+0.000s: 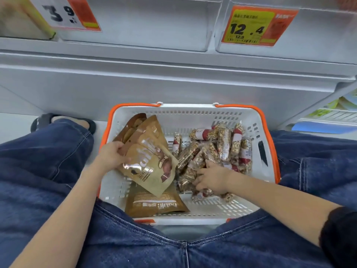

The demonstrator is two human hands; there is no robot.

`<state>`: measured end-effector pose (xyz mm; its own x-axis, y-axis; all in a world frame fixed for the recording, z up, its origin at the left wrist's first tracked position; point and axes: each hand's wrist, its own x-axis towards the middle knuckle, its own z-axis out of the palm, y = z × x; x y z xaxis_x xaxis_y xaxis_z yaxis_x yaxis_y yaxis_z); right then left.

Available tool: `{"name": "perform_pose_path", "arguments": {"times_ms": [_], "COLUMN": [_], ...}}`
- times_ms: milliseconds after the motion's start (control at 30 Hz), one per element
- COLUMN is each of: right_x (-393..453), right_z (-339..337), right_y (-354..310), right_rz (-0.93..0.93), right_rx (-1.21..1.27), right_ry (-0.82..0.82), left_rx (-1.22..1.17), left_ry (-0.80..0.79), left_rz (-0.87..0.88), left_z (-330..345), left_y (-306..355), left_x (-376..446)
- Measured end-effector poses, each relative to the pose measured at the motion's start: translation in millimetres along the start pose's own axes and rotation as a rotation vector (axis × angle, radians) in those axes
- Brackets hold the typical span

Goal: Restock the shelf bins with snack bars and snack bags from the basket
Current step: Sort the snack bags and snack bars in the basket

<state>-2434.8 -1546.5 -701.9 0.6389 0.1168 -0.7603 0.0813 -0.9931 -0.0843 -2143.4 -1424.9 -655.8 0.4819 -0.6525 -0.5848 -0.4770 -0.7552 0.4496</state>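
- Down in the white shopping basket with orange handles, the left hand grips a tan snack bag by its left edge, fingers curled over the front and the bag tilted above the basket floor.
- More brown bags of the same kind stand behind it against the basket's left wall, and a darker brown snack bag lies flat beneath it at the near side, its print upside down.
- The right hand reaches into the pile of snack bars, fingers curled around a few clear-wrapped bars at the near edge of the heap.
- The bars show nuts or grains through clear wrappers with red-and-white bands; their writing is too small to read.
- The held bag carries large pale lettering, only partly legible, and a picture of dark brown pieces.
- Above, clear shelf bins sit on a grey shelf; an orange and yellow price tag reads "12.4" with "12.8" below, and a second price tag to the left shows "3.9".
- The basket rests on a pale floor between the person's legs in blue jeans, with a black sandal on the foot at left.
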Motion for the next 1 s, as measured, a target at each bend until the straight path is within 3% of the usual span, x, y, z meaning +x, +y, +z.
{"name": "perform_pose_path", "arguments": {"times_ms": [67,167,267,300,333,400,467,533,633,733,767,833,933,1000], "right_x": [-1.5,-12.8,-36.0,-44.5,-50.9,-54.4,-48.3,-44.6,-49.8,-53.3,-53.4,-55.4,-57.6,-54.8], "right_z": [2.4,-6.4,-14.7,-9.2,1.0,25.6,41.5,36.9,18.0,5.6,6.0,6.0,9.8,17.6], "right_y": [1.5,13.9,56.4,70.0,78.9,80.5,68.4,57.6,32.2,0.3,-4.1,6.0,45.2,66.3], "right_rz": [-0.03,0.084,0.604,0.778,0.873,0.875,0.861,0.819,0.575,0.384,0.379,0.475,0.85,0.981], "right_rx": [0.068,0.62,0.786,0.806,0.863,0.949,0.952,0.963,0.947,0.873,0.911,1.093,1.227,1.248], "right_ry": [-0.035,0.269,0.735,0.762,0.682,0.446,0.313,0.303,0.284,0.112,0.118,0.332,0.697,0.788], "left_rx": [0.271,0.379,0.418,0.417,0.41,0.412,0.415,0.395,0.299,0.26,0.274,0.304,0.322,0.305], "left_ry": [0.112,0.278,0.39,0.404,0.397,0.343,0.288,0.257,0.178,0.037,-0.011,-0.095,-0.274,-0.428], "left_rz": [0.056,0.126,0.246,0.291,0.321,0.36,0.401,0.467,0.538,0.564,0.576,0.599,0.54,0.473], "left_z": [16.8,29.9,33.1,34.5,37.3,45.7,55.7,64.6,78.9,99.7,108.0,123.7,140.2,150.2], "left_y": [-1.6,2.1,9.7,14.5,19.7,30.8,42.2,57.2,88.9,125.7,135.8,152.8,169.0,174.3], "left_x": [-2.2,-5.8,-3.8,-3.9,-4.1,-5.2,-5.9,-3.5,7.4,25.9,33.1,48.2,65.8,71.3]}}
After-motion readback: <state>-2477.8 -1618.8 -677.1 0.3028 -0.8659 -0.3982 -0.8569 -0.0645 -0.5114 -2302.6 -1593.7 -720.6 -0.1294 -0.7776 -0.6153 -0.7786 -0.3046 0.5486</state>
